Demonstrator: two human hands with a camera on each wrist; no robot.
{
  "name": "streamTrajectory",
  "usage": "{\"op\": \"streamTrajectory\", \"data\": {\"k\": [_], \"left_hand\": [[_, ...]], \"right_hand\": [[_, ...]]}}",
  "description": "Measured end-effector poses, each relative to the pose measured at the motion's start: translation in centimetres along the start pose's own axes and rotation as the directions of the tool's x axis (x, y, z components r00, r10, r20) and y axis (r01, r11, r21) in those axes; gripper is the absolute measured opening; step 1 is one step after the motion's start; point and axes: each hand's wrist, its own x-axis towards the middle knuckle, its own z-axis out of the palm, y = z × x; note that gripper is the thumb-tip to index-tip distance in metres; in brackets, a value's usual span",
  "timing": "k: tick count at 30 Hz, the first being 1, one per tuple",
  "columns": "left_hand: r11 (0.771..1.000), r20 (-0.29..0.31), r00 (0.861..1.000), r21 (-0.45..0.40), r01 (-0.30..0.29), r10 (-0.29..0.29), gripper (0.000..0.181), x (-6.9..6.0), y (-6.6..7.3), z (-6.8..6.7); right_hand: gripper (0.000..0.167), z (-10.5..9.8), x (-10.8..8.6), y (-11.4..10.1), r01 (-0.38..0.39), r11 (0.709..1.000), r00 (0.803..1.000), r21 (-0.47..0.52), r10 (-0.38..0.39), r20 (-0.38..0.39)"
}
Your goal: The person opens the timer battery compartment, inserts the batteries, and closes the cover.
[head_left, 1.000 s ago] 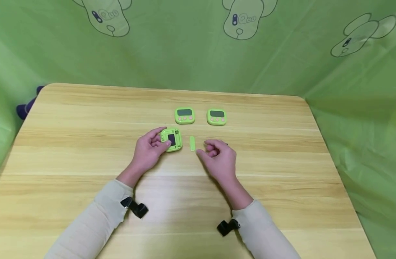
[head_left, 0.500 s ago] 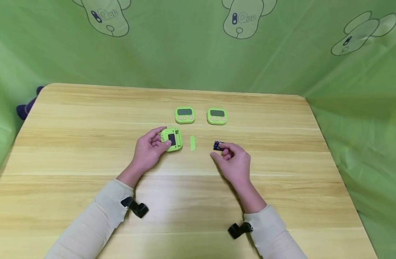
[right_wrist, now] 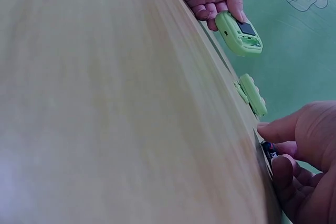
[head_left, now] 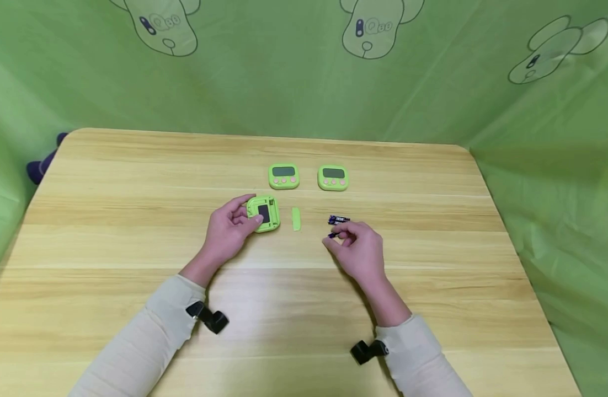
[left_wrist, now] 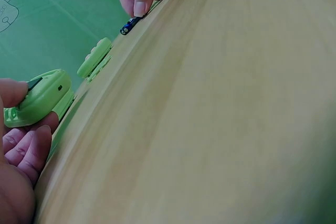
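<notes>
My left hand [head_left: 228,231] grips a green digital timer [head_left: 274,212], its back up and its battery slot uncovered. The thumb lies on the dark patch on that back. A thin green battery cover [head_left: 296,219] lies on the table between my hands. My right hand [head_left: 360,248] pinches a small dark-blue battery [head_left: 332,235] low over the table; fingers hide most of it. Just beyond those fingertips lie more dark-blue batteries [head_left: 337,219], side by side. In the right wrist view the timer [right_wrist: 236,38] is held above the table, its slot showing.
Two more green timers, a left one [head_left: 283,176] and a right one [head_left: 332,178], lie screen up farther back on the wooden table [head_left: 135,165]. A green curtain [head_left: 284,94] with cartoon prints hangs behind the table.
My right hand moved right to the batteries, which it had been hiding, then drew one toward me, apart from the others. The left hand and its timer stayed in place.
</notes>
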Motion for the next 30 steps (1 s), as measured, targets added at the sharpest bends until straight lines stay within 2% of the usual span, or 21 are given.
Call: {"op": "streamTrajectory", "data": {"k": [5, 10, 14, 20, 24, 30], "left_hand": [[1.0, 0.0, 1.0, 0.003, 0.006, -0.006, 0.049, -0.02, -0.21, -0.07], [1.0, -0.009, 1.0, 0.012, -0.006, 0.006, 0.048, 0.04, -0.36, -0.21], [1.0, -0.009, 1.0, 0.006, -0.005, 0.006, 0.048, 0.05, -0.36, -0.17], [1.0, 0.0, 1.0, 0.004, 0.0, 0.0, 0.048, -0.04, -0.15, -0.08], [1.0, 0.0, 1.0, 0.005, -0.004, 0.004, 0.048, -0.02, -0.11, -0.09], [1.0, -0.002, 1.0, 0.002, -0.004, 0.004, 0.048, 0.02, -0.11, -0.02]], "right_hand": [[0.036, -0.29, -0.4, 0.18, -0.037, 0.999, 0.998, 0.009, 0.037, -0.046], [0.048, -0.47, -0.47, 0.31, -0.076, 0.996, 0.995, -0.049, 0.072, -0.068], [0.05, -0.57, -0.45, 0.35, -0.103, 0.989, 0.993, -0.108, 0.096, -0.065], [0.046, -0.84, -0.48, 0.43, -0.16, 0.98, 0.986, -0.119, 0.154, -0.057], [0.044, -0.82, -0.36, 0.43, -0.146, 0.982, 0.988, -0.117, 0.14, -0.057], [0.054, -0.32, -0.23, 0.31, -0.115, 0.981, 0.992, -0.157, 0.105, -0.072]]}}
